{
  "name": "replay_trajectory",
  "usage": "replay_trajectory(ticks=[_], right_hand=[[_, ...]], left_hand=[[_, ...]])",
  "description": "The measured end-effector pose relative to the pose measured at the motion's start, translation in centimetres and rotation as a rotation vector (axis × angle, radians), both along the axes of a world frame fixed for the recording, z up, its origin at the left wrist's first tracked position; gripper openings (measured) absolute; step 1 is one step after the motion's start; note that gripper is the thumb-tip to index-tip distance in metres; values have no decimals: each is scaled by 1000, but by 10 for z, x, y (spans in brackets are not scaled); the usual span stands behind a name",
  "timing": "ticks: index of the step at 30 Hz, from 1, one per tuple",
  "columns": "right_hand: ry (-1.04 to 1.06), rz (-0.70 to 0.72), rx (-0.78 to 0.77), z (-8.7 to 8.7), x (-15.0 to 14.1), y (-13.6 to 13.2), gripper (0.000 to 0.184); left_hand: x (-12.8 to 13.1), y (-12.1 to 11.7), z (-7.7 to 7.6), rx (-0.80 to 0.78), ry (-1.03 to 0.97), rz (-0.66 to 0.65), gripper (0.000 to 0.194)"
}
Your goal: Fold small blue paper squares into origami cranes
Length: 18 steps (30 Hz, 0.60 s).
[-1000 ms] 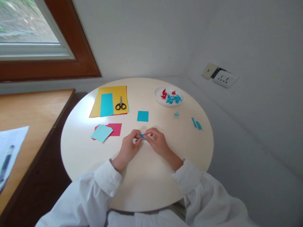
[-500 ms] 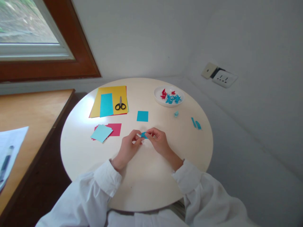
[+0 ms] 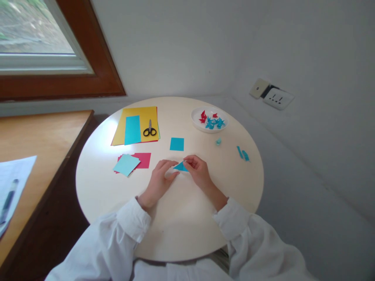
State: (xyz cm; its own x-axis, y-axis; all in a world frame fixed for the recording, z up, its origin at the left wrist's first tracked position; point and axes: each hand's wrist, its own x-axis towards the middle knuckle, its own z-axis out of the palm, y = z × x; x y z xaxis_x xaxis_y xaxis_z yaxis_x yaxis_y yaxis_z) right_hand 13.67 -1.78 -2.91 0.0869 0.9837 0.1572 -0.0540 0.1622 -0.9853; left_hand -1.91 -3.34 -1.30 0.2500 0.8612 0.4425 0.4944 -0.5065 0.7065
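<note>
A small blue origami paper (image 3: 181, 166), folded into a triangle, is between my hands just above or on the table; its exact height is hard to tell. My right hand (image 3: 199, 171) pinches its right side between thumb and fingers, covering that end. At the left corner, my left hand (image 3: 160, 177) has its thumb and forefinger spread apart on either side of the paper, and whether they touch it is unclear. Just beyond the hands lies a flat blue paper square (image 3: 177, 144).
A white round table (image 3: 175, 218) carries yellow sheets (image 3: 117, 134), a blue paper strip (image 3: 133, 130), scissors (image 3: 150, 132), pale blue squares (image 3: 127, 165) and a pink sheet (image 3: 145, 160). A white dish (image 3: 195, 125) holds red and blue folded pieces. Blue scraps (image 3: 245, 155) lie right.
The left fingers have come off their pinch and spread apart. More of the blue paper now shows, as a pointed triangle held by the right hand.
</note>
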Motion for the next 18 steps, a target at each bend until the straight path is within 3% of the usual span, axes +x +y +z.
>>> replay_trajectory(ticks=[9, 13, 18], right_hand=[[-89, 50, -23, 1, 0, 0, 12], [-124, 42, 13, 6, 0, -3, 19], [-154, 146, 12, 10, 0, -8, 32]], left_hand=[[1, -1, -1, -37, -26, -4, 12], [3, 3, -2, -138, -136, 75, 12], [5, 6, -1, -288, -231, 140, 13]])
